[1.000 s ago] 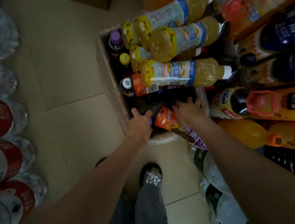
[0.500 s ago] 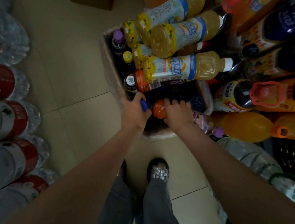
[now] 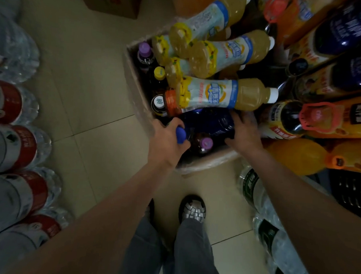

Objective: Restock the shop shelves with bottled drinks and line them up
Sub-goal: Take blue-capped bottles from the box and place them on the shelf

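Note:
A cardboard box (image 3: 134,89) on the floor holds mixed bottled drinks. My left hand (image 3: 165,142) grips the blue-capped neck of a dark blue bottle (image 3: 209,123) lying across the near end of the box. My right hand (image 3: 244,133) lies against that bottle's far end with fingers spread over it. Below it a purple-capped bottle (image 3: 205,143) stands upright. Several yellow juice bottles (image 3: 218,93) lie piled on top of the box.
Shelves on the right carry large orange bottles (image 3: 303,154) and dark bottles (image 3: 354,30). Red-labelled water bottles (image 3: 20,146) line the left side. Green-labelled water bottles (image 3: 263,202) lie at lower right. Another carton (image 3: 119,1) sits at top. My feet (image 3: 193,207) stand on the tiled floor.
The orange-capped bottle my right hand held is gone from the box's near end. My right hand has shifted right onto the dark blue bottle. My left hand keeps its grip on the blue cap.

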`<state>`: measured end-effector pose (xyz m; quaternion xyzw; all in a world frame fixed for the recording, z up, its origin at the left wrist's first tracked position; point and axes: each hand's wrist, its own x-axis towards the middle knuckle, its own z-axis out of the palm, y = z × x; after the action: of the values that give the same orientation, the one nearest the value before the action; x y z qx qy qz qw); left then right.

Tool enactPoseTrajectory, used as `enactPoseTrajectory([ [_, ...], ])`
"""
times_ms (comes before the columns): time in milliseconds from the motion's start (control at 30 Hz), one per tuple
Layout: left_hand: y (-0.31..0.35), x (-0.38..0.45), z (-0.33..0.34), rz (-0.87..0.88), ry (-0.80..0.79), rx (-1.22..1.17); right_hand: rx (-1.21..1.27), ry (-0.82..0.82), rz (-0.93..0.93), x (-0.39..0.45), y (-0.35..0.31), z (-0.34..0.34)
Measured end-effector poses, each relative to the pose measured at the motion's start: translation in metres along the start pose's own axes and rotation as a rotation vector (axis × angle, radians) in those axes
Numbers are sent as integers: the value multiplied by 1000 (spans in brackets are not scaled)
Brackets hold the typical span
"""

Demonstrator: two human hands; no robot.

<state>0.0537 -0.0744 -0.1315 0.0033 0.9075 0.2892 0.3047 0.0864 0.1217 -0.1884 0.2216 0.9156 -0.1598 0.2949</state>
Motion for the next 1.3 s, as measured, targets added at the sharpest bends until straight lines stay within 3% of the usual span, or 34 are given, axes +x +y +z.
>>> enactPoseTrajectory([
  [167, 8, -1, 11, -7, 38, -32, 286, 53, 274, -7, -17, 35],
  [367, 14, 6, 8, -85, 98, -141, 493, 83, 432, -15, -34, 24],
  [600, 9, 11, 5, -256, 111, -205, 564, 187, 653, -39, -58, 20],
  [1000, 31, -11, -27, -269, 103, -196, 401, 253, 478, -92, -62, -11],
  [1300, 57, -29, -58, -267, 130, -162, 272, 245, 152, -116, -60, -73],
])
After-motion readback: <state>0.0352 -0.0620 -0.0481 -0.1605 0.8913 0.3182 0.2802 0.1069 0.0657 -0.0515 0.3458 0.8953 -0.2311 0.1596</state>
